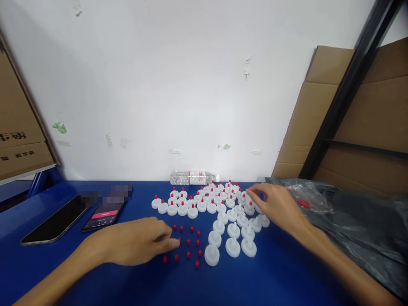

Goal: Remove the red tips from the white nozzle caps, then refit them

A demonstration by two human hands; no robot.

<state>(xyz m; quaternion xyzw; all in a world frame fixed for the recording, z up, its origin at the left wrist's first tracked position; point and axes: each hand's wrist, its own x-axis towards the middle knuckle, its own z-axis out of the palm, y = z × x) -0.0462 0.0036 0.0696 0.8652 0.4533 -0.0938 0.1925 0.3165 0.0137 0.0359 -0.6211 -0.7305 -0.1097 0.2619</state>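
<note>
My left hand [137, 241] is closed in a pinch over the blue table, its thumb and forefinger at a small red cap [179, 240] mostly hidden by the fingertips. Several loose red caps [188, 242] lie around it. At the back right of the group, my right hand [277, 206] pinches a small red cap at the tip of a white nozzle lid, largely hidden by the fingers. Between the hands, white nozzle lids [233, 230] without red caps stand upright in loose rows. Farther back, many white lids [182, 208] carry red caps on their nozzles.
A clear plastic bottle [195, 177] lies against the wall. Two phones [55, 221] rest at the left. Grey plastic bagging [357, 229] and a clear bag with red pieces [307, 202] cover the right side. Cardboard [314, 106] leans behind.
</note>
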